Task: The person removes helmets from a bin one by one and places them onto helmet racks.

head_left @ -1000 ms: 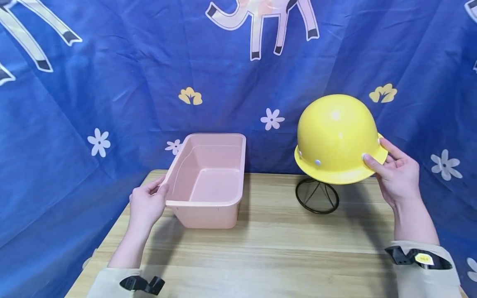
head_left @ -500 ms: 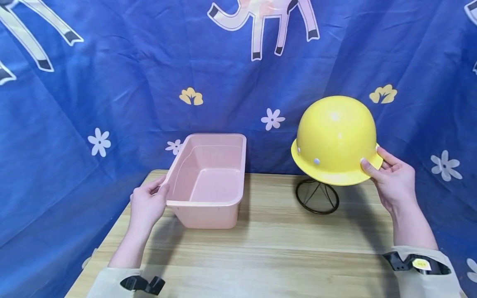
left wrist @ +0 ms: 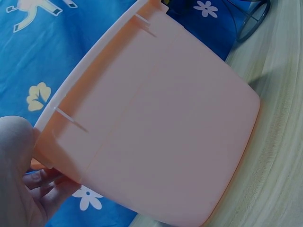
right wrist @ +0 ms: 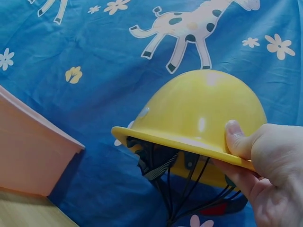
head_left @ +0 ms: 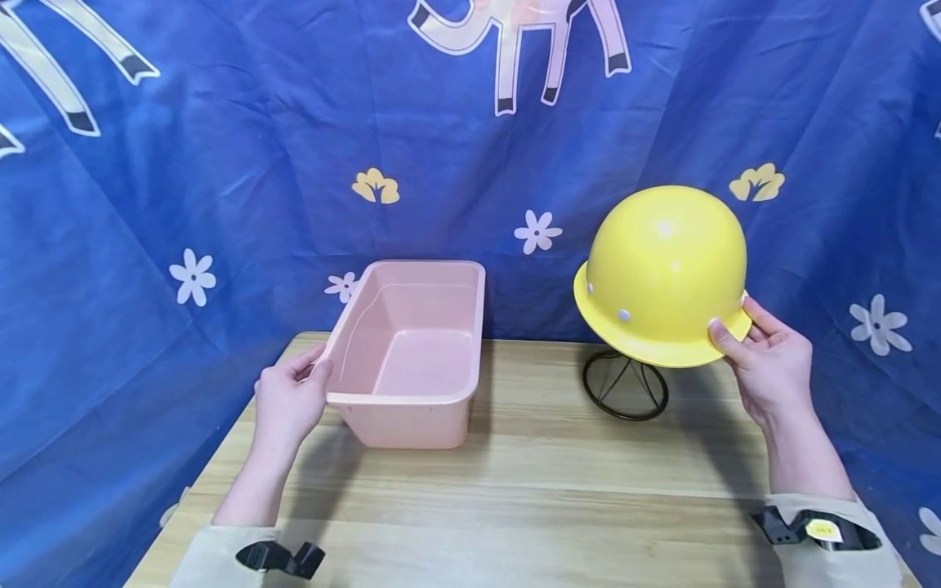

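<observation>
A yellow hard hat (head_left: 665, 269) is upright above a black wire stand (head_left: 626, 390) at the right of the table. My right hand (head_left: 775, 367) pinches its brim at the right side, thumb on top and fingers below, as the right wrist view also shows. Under the shell, dark straps (right wrist: 158, 170) and thin black rods or cords show; whether the hat's weight lies on the stand I cannot tell. On the left, my left hand (head_left: 290, 400) grips the near left rim of a pink plastic bin (head_left: 412, 425), which stands on the table with nothing visible inside.
The light wooden table (head_left: 515, 523) ends at the back against a blue curtain (head_left: 279, 204) printed with animals and flowers. A gap of bare tabletop separates the bin from the stand. Black straps circle both wrists.
My right hand has shifted left and slightly down, and the hard hat has moved a little left and turned with it over the stand. The left hand and bin stay put.
</observation>
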The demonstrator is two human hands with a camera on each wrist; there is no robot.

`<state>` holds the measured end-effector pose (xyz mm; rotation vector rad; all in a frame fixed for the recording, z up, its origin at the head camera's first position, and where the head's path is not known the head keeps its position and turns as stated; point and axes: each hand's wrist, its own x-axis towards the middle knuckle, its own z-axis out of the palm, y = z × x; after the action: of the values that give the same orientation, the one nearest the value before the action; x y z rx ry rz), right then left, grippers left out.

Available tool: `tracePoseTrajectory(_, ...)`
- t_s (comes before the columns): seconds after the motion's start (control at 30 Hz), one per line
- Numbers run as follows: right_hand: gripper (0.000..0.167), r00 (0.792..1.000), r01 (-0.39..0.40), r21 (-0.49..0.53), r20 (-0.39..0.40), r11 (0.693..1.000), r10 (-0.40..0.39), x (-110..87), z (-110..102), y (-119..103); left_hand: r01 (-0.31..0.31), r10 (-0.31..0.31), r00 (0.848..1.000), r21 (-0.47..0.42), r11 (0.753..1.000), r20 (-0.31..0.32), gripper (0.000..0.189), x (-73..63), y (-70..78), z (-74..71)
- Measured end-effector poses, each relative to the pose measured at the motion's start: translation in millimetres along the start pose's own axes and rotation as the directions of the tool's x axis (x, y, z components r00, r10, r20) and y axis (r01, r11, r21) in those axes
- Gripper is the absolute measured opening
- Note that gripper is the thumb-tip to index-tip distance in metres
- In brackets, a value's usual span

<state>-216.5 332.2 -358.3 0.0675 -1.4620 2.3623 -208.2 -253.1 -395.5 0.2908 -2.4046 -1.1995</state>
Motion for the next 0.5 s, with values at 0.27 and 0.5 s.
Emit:
tracePoseTrajectory(0.27, 0.087, 1.0, 0.002, 0.003, 0.001, 1.0, -0.002, -1.0, 1.5, -1.2, 0.007, -0.007, 1.0, -0.007, 1.0, -0.001, 0.039, 0.0, 2.5, -0.4)
tracePoseTrajectory(0.5, 0.085, 0.999, -0.006, -0.026, 0.04, 1.0, 0.007, -2.1, 0.1, -2.3, 0.018, -0.018, 1.0, -0.002, 1.0, 0.003, 0.04, -0.4, 3.3, -1.2)
